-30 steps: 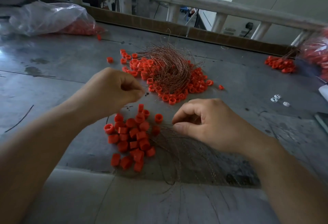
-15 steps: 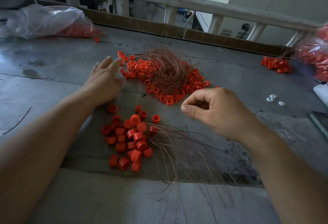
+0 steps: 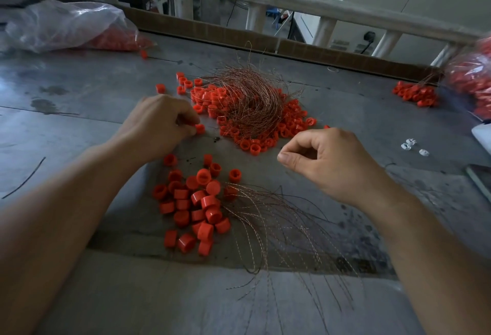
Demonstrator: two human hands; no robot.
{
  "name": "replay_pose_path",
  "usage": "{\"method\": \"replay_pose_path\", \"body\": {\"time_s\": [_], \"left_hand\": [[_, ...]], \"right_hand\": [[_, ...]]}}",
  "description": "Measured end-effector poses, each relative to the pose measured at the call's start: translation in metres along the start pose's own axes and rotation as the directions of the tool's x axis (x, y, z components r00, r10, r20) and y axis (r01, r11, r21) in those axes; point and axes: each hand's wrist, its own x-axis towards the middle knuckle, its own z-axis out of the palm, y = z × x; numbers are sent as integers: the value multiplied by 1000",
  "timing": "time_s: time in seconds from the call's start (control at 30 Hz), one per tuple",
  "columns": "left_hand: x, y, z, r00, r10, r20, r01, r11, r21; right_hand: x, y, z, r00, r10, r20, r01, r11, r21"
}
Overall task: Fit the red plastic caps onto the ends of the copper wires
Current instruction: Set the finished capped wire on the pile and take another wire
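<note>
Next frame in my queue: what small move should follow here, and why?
Probably bring the left hand toward the right hand and press the red cap it pinches onto a wire end. The right thumb and forefinger are pressed together, seemingly on a wire too fine to confirm; otherwise it should first pick one from the loose copper wires.

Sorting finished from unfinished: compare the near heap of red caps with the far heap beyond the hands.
The near heap is bare caps, loose copper wires fanned beside it; the far heap lies partly under a wire tangle. The near heap holds fewer caps than the far heap. Near-heap caps mostly show closed ends or sides; many far-heap caps show open ends. Both are red caps on the grey table.
</note>
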Motion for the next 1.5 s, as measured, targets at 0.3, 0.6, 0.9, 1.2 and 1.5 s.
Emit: {"method": "replay_pose_path", "body": {"time_s": [0.3, 0.6, 0.9, 1.2, 1.5], "left_hand": [[-25, 27, -35, 999, -34, 4, 35, 995, -97], [-37, 56, -42, 991, 1, 136, 58, 901, -429], [-37, 55, -39, 990, 24, 136, 56, 833, -551], [-39, 61, -34, 992, 29, 122, 53, 786, -616], [-40, 64, -34, 994, 67, 82, -3, 791, -611]], "right_hand": [[12, 9, 9, 995, -45, -89, 39, 997, -62], [24, 11, 30, 969, -209, 130, 228, 962, -153], [21, 7, 27, 931, -302, -206, 296, 953, -62], [13, 0, 14, 856, -293, -427, 339, 940, 34], [2, -7, 2, 879, -208, -429, 294, 945, 145]]}}
